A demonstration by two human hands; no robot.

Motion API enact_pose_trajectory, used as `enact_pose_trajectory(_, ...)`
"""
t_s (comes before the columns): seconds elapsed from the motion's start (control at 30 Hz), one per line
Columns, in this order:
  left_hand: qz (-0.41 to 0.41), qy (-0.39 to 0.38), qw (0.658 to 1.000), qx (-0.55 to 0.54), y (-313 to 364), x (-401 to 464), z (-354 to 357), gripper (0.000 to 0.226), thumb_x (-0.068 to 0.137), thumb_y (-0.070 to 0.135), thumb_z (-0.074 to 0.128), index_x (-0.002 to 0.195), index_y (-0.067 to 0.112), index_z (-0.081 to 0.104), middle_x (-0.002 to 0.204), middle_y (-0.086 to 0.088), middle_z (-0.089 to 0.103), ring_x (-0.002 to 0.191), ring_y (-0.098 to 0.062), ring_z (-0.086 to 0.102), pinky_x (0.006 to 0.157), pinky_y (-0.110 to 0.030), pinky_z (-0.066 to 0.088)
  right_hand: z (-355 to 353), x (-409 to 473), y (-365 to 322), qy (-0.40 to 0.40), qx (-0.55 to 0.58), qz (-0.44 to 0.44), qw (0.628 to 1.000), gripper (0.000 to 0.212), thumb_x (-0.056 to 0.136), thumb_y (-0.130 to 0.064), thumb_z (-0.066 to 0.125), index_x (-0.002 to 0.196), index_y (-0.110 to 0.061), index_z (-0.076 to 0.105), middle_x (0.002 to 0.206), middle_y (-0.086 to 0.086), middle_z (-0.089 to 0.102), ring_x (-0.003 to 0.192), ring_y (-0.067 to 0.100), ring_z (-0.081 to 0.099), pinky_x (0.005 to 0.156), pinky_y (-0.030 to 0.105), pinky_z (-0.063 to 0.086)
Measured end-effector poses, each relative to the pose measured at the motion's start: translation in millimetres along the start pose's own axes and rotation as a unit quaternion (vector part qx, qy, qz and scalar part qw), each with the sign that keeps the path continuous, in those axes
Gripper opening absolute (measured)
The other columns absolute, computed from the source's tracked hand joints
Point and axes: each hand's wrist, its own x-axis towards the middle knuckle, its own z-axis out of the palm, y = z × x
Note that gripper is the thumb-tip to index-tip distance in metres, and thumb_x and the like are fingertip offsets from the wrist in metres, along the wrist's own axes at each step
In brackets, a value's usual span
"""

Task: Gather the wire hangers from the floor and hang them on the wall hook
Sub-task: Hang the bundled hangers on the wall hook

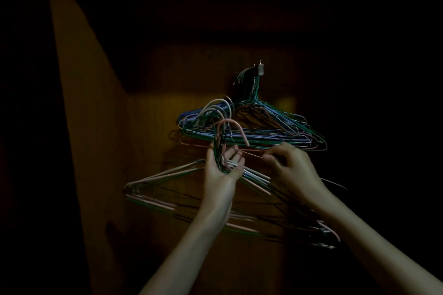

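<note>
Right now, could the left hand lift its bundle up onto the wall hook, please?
Probably yes. The left hand holds its bundle of hangers below the wall hook, but the hangers already hung crowd the way, and the right hand pinches one wire.

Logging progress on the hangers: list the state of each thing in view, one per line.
Wall hook: loaded, carrying a bundle of hangers.
Hung hangers: suspended from the hook, bunched together.
Held hangers: off the hook, necks gathered in the left hand.
Left hand: gripping hanger necks, palm up.
Right hand: pinching one thin wire.
</note>
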Motion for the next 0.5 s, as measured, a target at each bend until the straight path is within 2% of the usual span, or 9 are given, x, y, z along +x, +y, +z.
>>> enact_pose_trajectory(0.13,0.004,-0.011,1.000,-0.007,1.1,-1.3,0.9,0.081,0.089,-0.012,0.049,0.150,0.024,0.010,0.121,-0.006,0.058,0.123,-0.023,0.052,0.108,-0.039,0.037,-6.4,-0.2,4.2,0.039,-0.042,0.017,0.998,0.016,0.093,-0.027,0.054,0.096,-0.018,0.066,0.092,-0.010,0.050,0.094,0.017,0.055,0.079,0.037,0.047)
enact_pose_trajectory(0.23,0.008,-0.019,1.000,-0.012,1.4,-1.7,2.8,0.081,0.090,-0.012,0.047,0.150,0.025,0.008,0.115,-0.002,0.059,0.123,-0.022,0.052,0.108,-0.038,0.038,-12.5,4.3,9.1,0.075,-0.037,0.028,0.996,0.015,0.094,-0.022,0.053,0.098,-0.015,0.066,0.098,-0.005,0.057,0.098,0.018,0.057,0.080,0.037,0.047)
enact_pose_trajectory(0.3,0.015,-0.023,1.000,-0.004,2.4,0.2,4.3,0.079,0.090,-0.010,0.048,0.149,0.026,0.010,0.116,-0.001,0.059,0.123,-0.022,0.052,0.106,-0.035,0.037,-18.2,11.0,14.0,0.089,-0.019,0.029,0.995,0.016,0.094,-0.020,0.053,0.100,-0.012,0.066,0.103,0.001,0.061,0.095,0.017,0.056,0.078,0.033,0.046)
enact_pose_trajectory(0.4,0.019,-0.023,1.000,0.001,4.7,8.1,7.3,0.081,0.091,-0.008,0.048,0.150,0.027,0.004,0.127,-0.005,0.056,0.124,-0.021,0.051,0.102,-0.031,0.033,-25.9,23.9,24.4,0.107,-0.003,0.014,0.994,0.017,0.092,-0.019,0.055,0.101,-0.010,0.067,0.098,0.003,0.063,0.088,0.012,0.053,0.074,0.026,0.039)
enact_pose_trajectory(0.5,0.043,-0.030,0.999,0.001,8.2,19.5,13.1,0.080,0.090,-0.009,0.049,0.149,0.028,0.008,0.121,-0.002,0.057,0.124,-0.021,0.051,0.108,-0.038,0.035,-31.2,40.0,37.6,0.131,0.020,0.000,0.991,0.014,0.090,-0.018,0.059,0.100,-0.017,0.067,0.088,-0.003,0.065,0.083,0.010,0.058,0.070,0.028,0.046)
